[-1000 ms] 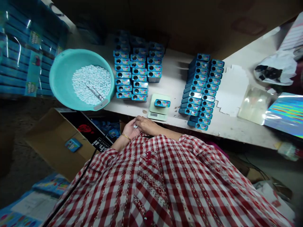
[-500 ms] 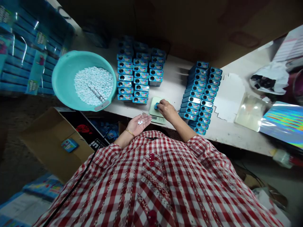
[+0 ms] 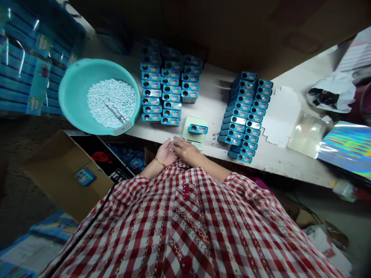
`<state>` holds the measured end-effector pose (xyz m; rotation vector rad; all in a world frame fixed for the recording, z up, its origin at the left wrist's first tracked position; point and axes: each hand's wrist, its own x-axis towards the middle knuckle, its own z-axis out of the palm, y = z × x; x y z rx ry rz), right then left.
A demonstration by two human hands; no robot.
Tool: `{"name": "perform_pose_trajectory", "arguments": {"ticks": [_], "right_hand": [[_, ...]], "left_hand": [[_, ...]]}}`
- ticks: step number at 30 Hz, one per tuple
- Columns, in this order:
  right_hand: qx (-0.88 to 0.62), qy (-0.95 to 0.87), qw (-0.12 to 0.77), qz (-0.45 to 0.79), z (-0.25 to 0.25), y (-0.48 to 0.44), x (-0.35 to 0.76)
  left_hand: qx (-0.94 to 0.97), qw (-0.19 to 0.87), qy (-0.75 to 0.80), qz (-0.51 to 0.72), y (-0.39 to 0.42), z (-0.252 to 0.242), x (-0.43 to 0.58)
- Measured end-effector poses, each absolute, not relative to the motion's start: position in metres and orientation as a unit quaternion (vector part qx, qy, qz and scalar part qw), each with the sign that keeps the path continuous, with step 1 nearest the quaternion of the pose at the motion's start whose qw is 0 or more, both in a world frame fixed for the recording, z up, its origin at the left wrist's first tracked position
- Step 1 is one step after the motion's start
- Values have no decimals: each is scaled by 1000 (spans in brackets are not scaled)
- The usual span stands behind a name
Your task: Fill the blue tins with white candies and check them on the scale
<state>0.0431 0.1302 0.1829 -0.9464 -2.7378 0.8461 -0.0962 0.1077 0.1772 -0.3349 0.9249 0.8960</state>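
My left hand point(image 3: 165, 154) is cupped palm up at the table's front edge, a bangle on its wrist. My right hand point(image 3: 187, 151) reaches across, its bent fingers in the left palm, covering the white candies held there; what its fingertips grip is hidden. Just beyond the hands, a small blue tin point(image 3: 198, 129) with a dark round opening lies on the pale green scale point(image 3: 188, 136). Neither hand touches the tin.
A turquoise basin point(image 3: 68, 102) at the left holds white candies and a metal utensil point(image 3: 116, 112). Rows of blue tins point(image 3: 171, 89) stand behind the scale, with more tins point(image 3: 240, 106) to its right. An open cardboard box point(image 3: 58, 173) sits below the table at left.
My right hand has let go of the tin on the scale and moved left and nearer to me, over my left palm. The candies are now covered.
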Motion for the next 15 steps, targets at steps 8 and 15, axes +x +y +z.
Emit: {"name": "perform_pose_trajectory", "arguments": {"ticks": [8,15], "right_hand": [[-197,-921,41,335,176,122,13],[-297,-858,146,393,185,138,40]], "left_hand": [[-156,784,462,385,91,182,-110],[-137,781,435,426,100,189,-101]]}}
